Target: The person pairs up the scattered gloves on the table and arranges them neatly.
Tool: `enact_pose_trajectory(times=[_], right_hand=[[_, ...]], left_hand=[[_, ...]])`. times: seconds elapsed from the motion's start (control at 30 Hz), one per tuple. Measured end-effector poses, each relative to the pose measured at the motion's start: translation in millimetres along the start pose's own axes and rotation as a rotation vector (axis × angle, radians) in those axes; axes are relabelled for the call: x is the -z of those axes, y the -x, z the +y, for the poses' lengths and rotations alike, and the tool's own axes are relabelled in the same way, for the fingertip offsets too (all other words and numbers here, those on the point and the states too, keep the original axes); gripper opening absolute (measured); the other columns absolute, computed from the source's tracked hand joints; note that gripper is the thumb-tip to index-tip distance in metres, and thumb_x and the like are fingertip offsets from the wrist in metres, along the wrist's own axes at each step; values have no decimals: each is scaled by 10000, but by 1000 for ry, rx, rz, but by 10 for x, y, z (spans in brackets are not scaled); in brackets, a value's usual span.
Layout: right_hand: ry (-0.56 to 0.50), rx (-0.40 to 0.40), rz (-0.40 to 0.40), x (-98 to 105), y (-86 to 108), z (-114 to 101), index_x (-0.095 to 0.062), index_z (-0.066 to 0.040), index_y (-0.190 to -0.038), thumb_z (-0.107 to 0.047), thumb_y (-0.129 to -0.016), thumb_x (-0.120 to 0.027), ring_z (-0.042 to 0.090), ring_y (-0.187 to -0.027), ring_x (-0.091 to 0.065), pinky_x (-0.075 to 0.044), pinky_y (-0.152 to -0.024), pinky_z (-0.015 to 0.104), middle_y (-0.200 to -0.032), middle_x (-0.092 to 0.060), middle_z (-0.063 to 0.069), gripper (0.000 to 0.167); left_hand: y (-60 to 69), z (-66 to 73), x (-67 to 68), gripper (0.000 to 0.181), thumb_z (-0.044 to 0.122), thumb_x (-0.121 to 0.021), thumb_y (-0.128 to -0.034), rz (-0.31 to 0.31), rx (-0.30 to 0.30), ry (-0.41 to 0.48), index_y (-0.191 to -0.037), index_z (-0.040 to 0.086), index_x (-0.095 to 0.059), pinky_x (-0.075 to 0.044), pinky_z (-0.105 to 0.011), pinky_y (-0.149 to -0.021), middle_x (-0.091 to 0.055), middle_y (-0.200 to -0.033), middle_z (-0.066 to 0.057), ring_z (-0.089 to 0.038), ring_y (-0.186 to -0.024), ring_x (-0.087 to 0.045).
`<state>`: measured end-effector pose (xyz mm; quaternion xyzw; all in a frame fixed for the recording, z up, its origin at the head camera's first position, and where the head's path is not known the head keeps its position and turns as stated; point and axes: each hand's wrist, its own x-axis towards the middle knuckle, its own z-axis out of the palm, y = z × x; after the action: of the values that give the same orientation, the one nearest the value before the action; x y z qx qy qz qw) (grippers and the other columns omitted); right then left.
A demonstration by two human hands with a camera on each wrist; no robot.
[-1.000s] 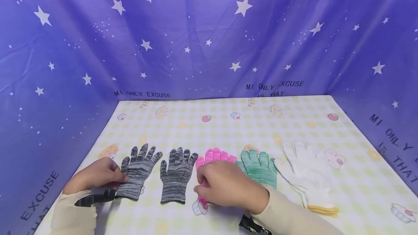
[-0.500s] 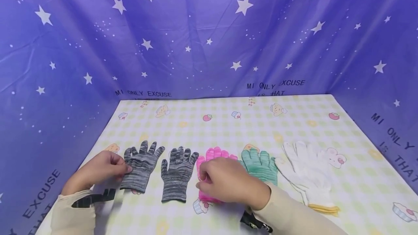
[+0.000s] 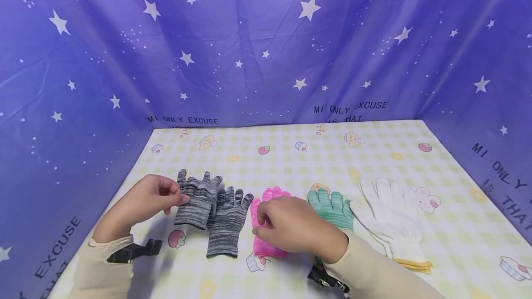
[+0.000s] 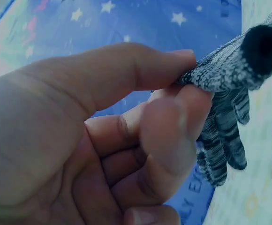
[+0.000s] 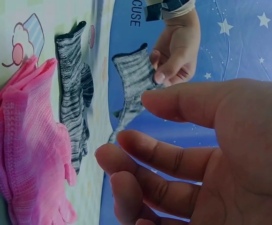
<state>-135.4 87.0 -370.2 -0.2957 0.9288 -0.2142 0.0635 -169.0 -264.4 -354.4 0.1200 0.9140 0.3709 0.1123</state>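
Note:
My left hand (image 3: 151, 200) pinches a black-and-grey knit glove (image 3: 195, 209) at its side, between thumb and fingertips. That glove is raised off the table in the right wrist view, its cuff (image 5: 133, 54) uppermost there. A matching striped glove (image 3: 226, 236) lies flat just to its right, partly overlapped by the held one in the head view. My right hand (image 3: 297, 227) hovers over pink gloves (image 3: 272, 193) and hides part of them; its thumb and fingers are apart and relaxed, with nothing between them in the right wrist view.
Green gloves (image 3: 332, 206) lie right of the pink ones, partly behind my right forearm. White gloves (image 3: 390, 220) with yellow cuffs lie farther right. A checked cloth (image 3: 282, 165) covers the table, and a purple star-printed curtain (image 3: 249, 82) hangs around its back and sides.
My left hand has lifted the striped glove and carried it rightward and away from me, toward its match. The right hand has stayed almost in place over the pink gloves.

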Motion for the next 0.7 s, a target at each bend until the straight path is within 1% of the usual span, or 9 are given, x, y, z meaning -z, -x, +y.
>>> enact_pose_trajectory(times=[0.07, 0.13, 0.23, 0.37, 0.5, 0.7], right_hand=[[-2, 0, 2, 0, -2, 2, -556, -282, -700, -411, -909, -742, 56, -517, -409, -360, -496, 282, -570, -424, -131, 309], [-4, -1, 2, 1, -5, 2, -552, -279, -693, -413, -911, -740, 56, -516, -406, -357, -493, 280, -568, -419, -129, 318], [-9, -6, 1, 4, -1, 6, -550, -280, -691, -413, -911, -737, 56, -515, -406, -356, -493, 277, -568, -421, -130, 317], [-11, -14, 8, 14, -3, 14, -559, -289, -706, -415, -906, -741, 56, -514, -414, -361, -491, 278, -573, -431, -129, 298], [-12, -20, 5, 19, -7, 19, -563, -294, -716, -424, -907, -744, 57, -513, -412, -353, -485, 279, -574, -425, -127, 294], [-17, -26, -7, 18, -8, 30, -568, -300, -726, -427, -910, -740, 56, -517, -417, -355, -483, 282, -581, -433, -128, 283]], left_hand=[[-35, 66, -25, 356, 323, -784, -915, -1, -18, -12, -731, 65, -622, -326, -267, -481, -559, -599, 8, -93, -507, -436], [-71, 121, -58, 358, 330, -786, -914, -5, -40, -20, -726, 74, -621, -312, -258, -462, -550, -591, 8, -83, -489, -408], [-112, 188, -125, 352, 333, -789, -913, -11, -64, -14, -723, 84, -628, -319, -250, -455, -563, -597, 4, -84, -487, -437], [-127, 256, -240, 337, 336, -795, -907, -6, -70, -1, -713, 113, -634, -315, -243, -447, -540, -584, 20, -91, -486, -450], [-108, 280, -366, 307, 328, -799, -902, -1, -70, 6, -722, 121, -660, -346, -242, -465, -507, -567, 48, -83, -490, -457], [-75, 240, -531, 288, 314, -797, -904, -7, -81, 7, -712, 149, -659, -338, -223, -488, -454, -584, 88, -40, -513, -378]])
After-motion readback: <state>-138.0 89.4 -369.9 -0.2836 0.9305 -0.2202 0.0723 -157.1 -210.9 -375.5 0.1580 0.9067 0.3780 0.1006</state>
